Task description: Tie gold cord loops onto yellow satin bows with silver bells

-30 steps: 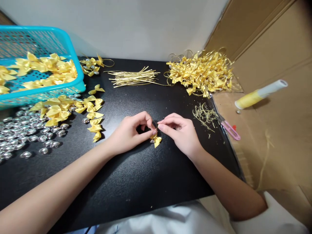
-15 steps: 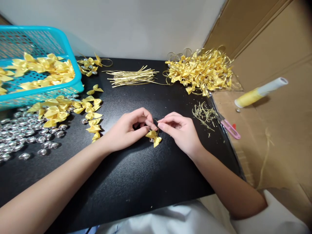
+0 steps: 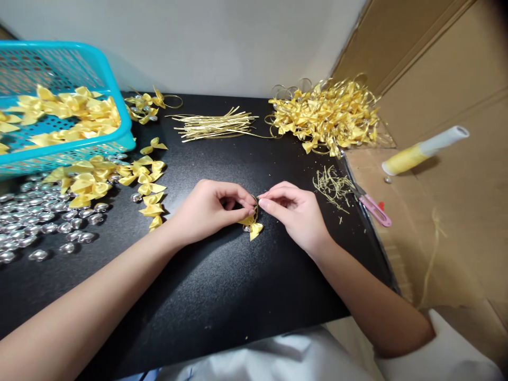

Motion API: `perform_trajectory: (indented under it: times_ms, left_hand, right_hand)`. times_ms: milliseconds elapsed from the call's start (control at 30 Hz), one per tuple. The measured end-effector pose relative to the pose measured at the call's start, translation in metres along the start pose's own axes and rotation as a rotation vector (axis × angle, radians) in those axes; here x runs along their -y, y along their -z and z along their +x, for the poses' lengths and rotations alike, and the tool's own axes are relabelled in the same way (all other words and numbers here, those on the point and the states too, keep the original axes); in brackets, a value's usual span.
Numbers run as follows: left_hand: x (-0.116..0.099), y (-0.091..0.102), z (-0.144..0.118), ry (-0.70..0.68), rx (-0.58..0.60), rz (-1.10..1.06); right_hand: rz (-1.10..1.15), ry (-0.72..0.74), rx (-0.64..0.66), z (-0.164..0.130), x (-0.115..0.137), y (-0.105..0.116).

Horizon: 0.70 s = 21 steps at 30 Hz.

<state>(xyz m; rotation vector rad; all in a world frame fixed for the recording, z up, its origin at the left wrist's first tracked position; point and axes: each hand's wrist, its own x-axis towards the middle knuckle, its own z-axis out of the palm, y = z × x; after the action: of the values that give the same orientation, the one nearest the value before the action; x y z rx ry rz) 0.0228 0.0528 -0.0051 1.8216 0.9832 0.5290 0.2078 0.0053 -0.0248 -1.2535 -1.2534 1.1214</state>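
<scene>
Your left hand [image 3: 206,211] and right hand [image 3: 296,211] meet at the middle of the frame over the black tabletop [image 3: 222,286], both pinching one small yellow bow [image 3: 254,225]. The left fingers [image 3: 244,203] are closed on its upper part, and the right fingers [image 3: 270,203] are pinched shut on what looks like a thin gold loop at its top; the loop is too fine to make out clearly. The bow's lower tail hangs free just above the tabletop.

The bow looks very light and soft, ribbon that creases easily, and the thread is thin and likely slippery. Hold it by the knot at the centre, not by the tails, and keep the pinch gentle so nothing flattens.

Compared with half a second ago, your left fingers have curled lower and closed in, so less of the bow shows; your right hand has barely shifted.

At the upper left sits a blue basket [image 3: 119,114] of bows, with loose bows [image 3: 91,182] and silver beads [image 3: 32,222] below it. Gold strips [image 3: 214,126] lie at top centre, and a heap of finished bows [image 3: 325,116] at the upper right.
</scene>
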Motion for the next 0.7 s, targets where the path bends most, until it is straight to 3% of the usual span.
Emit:
perform_trajectory:
  times_ms: [367,700]
  left_hand:
    - [0.0022,-0.0033,0.0006,-0.016,-0.008,0.034]
    - [0.0008,0.0021,-0.0005,-0.042,0.119,0.059]
  right_hand:
    - [-0.022,0.013,0.036,-0.001,0.0013,-0.0023]
    - [0.038,0.002,0.036,-0.0023,0.0025,-0.0028]
